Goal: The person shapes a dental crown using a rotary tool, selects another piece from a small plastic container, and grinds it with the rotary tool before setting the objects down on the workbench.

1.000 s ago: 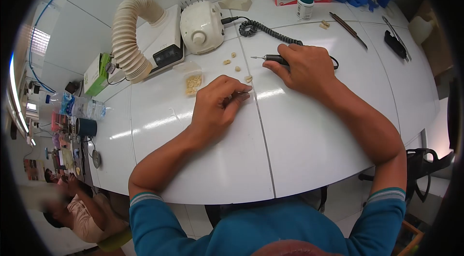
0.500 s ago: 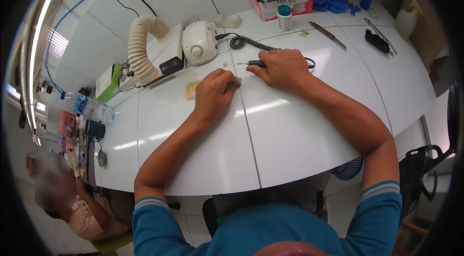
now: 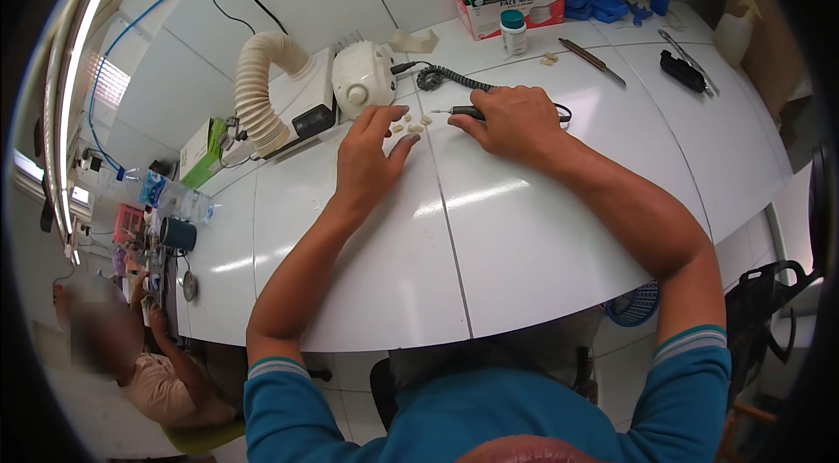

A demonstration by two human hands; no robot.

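My right hand (image 3: 517, 122) is closed around a dark rotary handpiece (image 3: 468, 112), its thin metal bit pointing left. The handpiece's coiled black cord (image 3: 450, 75) runs to a white control unit (image 3: 363, 78) with a round knob. My left hand (image 3: 369, 153) is open, thumb and fingers apart, beside several small cream tooth-like pieces (image 3: 414, 128) lying on the white table. Nothing shows between its fingers. The bit's tip is close to the right-most of these pieces, apparently apart from it.
A ribbed hose (image 3: 255, 83) curves from a white box behind my left hand. Mask boxes (image 3: 516, 13), a pill bottle (image 3: 514, 33), a brown-handled tool (image 3: 592, 62) and tweezers (image 3: 690, 62) are at the back right. A seated person (image 3: 166, 384) is at the left.
My left hand has opened and shifted left, and several cream pieces now show on the table beside it. The small container of yellowish pieces is out of sight. My right hand stays nearly still.
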